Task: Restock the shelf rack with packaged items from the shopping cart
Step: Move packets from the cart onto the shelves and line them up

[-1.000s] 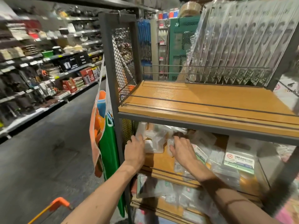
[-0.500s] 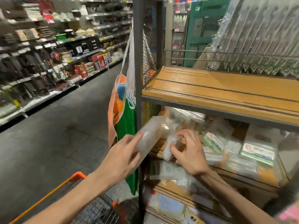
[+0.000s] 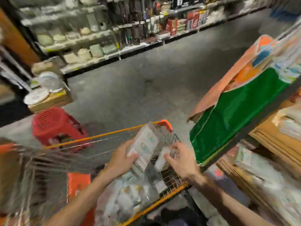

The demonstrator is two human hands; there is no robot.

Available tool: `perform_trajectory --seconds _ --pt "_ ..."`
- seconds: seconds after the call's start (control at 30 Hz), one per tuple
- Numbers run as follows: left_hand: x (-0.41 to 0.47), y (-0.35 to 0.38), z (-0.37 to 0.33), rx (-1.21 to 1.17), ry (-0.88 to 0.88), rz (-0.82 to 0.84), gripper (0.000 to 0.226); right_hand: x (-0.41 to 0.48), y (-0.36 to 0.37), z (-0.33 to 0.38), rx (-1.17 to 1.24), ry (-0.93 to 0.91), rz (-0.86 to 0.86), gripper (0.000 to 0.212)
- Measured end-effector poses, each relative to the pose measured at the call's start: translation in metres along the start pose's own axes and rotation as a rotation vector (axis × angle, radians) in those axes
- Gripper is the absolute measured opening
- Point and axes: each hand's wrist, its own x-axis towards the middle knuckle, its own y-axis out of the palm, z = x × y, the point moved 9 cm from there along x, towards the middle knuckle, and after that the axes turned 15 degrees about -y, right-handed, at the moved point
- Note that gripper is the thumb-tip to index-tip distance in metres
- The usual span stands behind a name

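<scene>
A grey, worn floor (image 3: 138,88) runs down a shop aisle, with long store shelves (image 3: 73,38) of pale crockery and dark goods along its far side. A red plastic stool (image 3: 52,124) stands beyond the shopping cart (image 3: 104,135), a wire basket with orange rails that fills the lower left. Near the stool, a stack of plates (image 3: 40,93) sits on a cardboard box. At the right edge stands the shelf rack (image 3: 273,139), with wooden boards in a dark frame, and a green and orange bag (image 3: 236,111) hangs on its near side. The whole view is smeared by motion, so labels and print are unreadable, the rack's contents show only as pale wrapped shapes, and the rack is cut off by the frame edge. The packaged items (image 3: 123,199) heaped in the cart blur into one clear-plastic mass. Above that heap, over the cart's near right corner, the left hand (image 3: 120,162) grips a flat clear pack (image 3: 143,147), fingers wrapped round its lower end and the pack tilting up and away. Just beside it, the right hand (image 3: 182,159) curls its fingers round a small clear packet (image 3: 161,160), held between the flat pack and the rack's side.
</scene>
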Motion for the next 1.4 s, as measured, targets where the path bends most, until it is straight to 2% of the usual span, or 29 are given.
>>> perform_trajectory --seconds 0.2,0.23,0.33,0.53,0.63,0.7,0.73,0.87,1.13,1.2,1.33,1.4 --pt "-0.026 -0.014 0.218 -0.211 -0.418 -0.038 0.075 -0.014 0.190 0.036 0.025 0.004 0.470 0.033" --pt "-0.033 -0.011 0.234 -0.258 -0.457 -0.037 0.074 -0.018 0.208 0.038 0.019 0.012 0.521 0.033" --pt "-0.054 -0.001 0.279 -0.368 -0.587 -0.016 0.051 -0.032 0.260 0.040 -0.005 0.072 0.651 0.037" --pt "-0.075 0.020 0.333 -0.520 -0.811 0.042 0.053 -0.048 0.326 0.037 -0.074 0.185 0.813 0.041" --pt "-0.074 0.035 0.354 -0.604 -0.910 0.101 0.058 -0.053 0.354 0.019 -0.073 0.273 0.840 0.052" --pt "-0.074 0.042 0.365 -0.611 -0.941 0.124 0.062 -0.063 0.383 -0.024 -0.094 0.324 0.856 0.069" --pt "-0.073 0.045 0.369 -0.605 -0.956 0.129 0.064 -0.068 0.393 -0.040 -0.113 0.339 0.867 0.070" --pt "-0.067 0.050 0.389 -0.430 -0.992 0.129 0.052 -0.070 0.390 -0.012 -0.142 0.384 0.860 0.043" --pt "-0.062 0.050 0.420 -0.176 -0.977 0.194 0.040 -0.076 0.404 -0.017 -0.079 0.460 0.843 0.050" --pt "-0.057 0.050 0.421 -0.183 -0.963 0.218 0.040 -0.075 0.399 -0.018 -0.062 0.444 0.836 0.051" --pt "-0.034 0.048 0.407 -0.158 -0.910 0.236 0.047 -0.069 0.371 -0.017 0.054 0.473 0.779 0.047" --pt "-0.019 0.041 0.380 -0.147 -0.856 0.228 0.042 -0.064 0.355 -0.017 0.156 0.498 0.715 0.043"
